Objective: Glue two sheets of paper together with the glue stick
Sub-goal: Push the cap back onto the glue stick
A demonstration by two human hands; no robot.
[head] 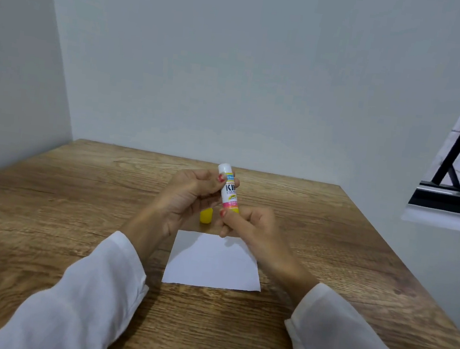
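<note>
The left hand's fingers (223,180) curl around the upper part of a white glue stick with a pink and yellow label (229,190), near the middle of the frame. The right hand (249,223) pinches the yellow bottom end of the stick. The left hand (191,195) holds the stick almost upright, its white tip uncovered. A small yellow cap (206,215) stands on the brown wooden table (59,211), just below the left hand. A white sheet of paper (213,263) lies flat below both hands. White sleeves (87,287) cover the arms.
</note>
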